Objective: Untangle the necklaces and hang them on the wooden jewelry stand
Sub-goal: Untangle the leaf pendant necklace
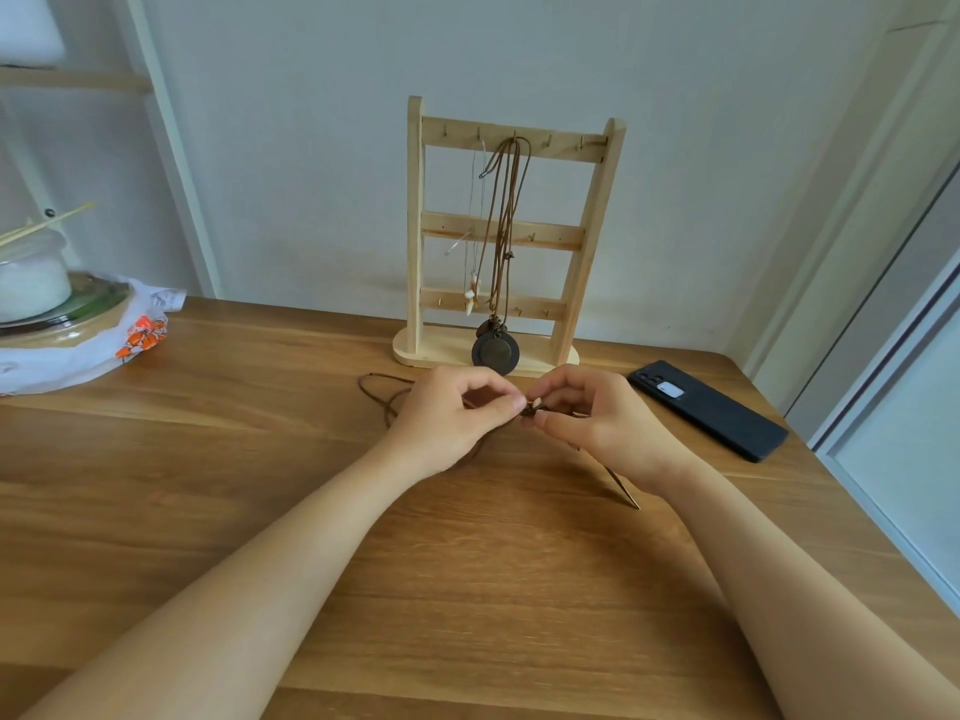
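A wooden jewelry stand (pixel 592 236) stands at the back of the table against the wall. A brown cord necklace with a round dark pendant (pixel 495 351) hangs from its top bar, and a thin necklace with pale beads (pixel 471 296) hangs beside it. In front of the stand, my left hand (pixel 457 413) and my right hand (pixel 597 413) meet fingertip to fingertip and pinch a small knot or bead of a brown cord necklace (pixel 382 394). Its cord loops on the table to the left of my left hand, and a loose end trails below my right wrist.
A dark phone (pixel 711 410) lies face down on the table (pixel 467 589) to the right of my hands. At the far left sit a white plastic bag (pixel 104 345), a plate and a glass jar (pixel 31 278) with sticks. A glass door borders the right side.
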